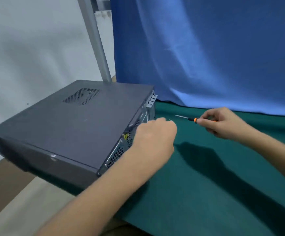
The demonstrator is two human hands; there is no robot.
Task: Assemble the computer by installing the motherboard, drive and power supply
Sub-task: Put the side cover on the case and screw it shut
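One broad blue cloth (206,48), softly creased, hangs at 12 o'clock behind the desk (215,193), which wears a flat, felt-like green cover. At 9 o'clock lies the computer case (80,126), a dark grey matte metal box lying flat and closed. It has a rectangular perforated vent in its top panel and a bare-steel rear face of honeycomb holes. The left grip (152,133) is curled against that rear face; whether it holds anything cannot be told. At 3 o'clock the right grip (223,124) pinches a slim screwdriver (194,119) by its orange-and-black handle, thin shaft pointing toward 9 o'clock.
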